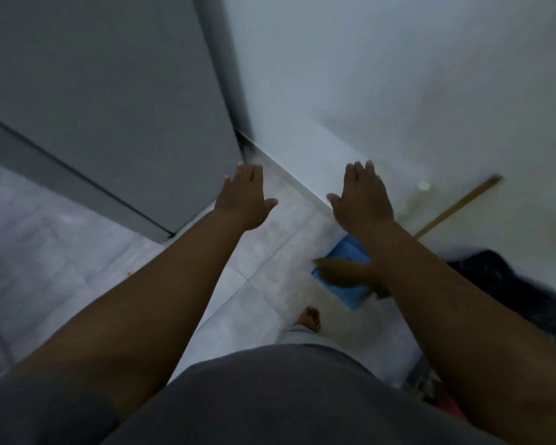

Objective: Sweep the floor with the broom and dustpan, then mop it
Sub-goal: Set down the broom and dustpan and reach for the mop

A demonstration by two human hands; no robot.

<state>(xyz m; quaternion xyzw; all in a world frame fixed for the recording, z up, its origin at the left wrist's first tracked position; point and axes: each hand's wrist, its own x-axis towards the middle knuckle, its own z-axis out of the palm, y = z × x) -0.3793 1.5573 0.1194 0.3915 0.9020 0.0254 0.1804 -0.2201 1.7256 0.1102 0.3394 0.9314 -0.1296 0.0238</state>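
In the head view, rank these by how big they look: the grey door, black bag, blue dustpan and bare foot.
1. grey door, by far the largest
2. black bag, partly hidden and cut off by the frame edge
3. blue dustpan, also partly covered
4. bare foot, smallest

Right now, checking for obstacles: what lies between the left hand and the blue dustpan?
Only bare floor tiles separate the left hand and the blue dustpan, per the head view.
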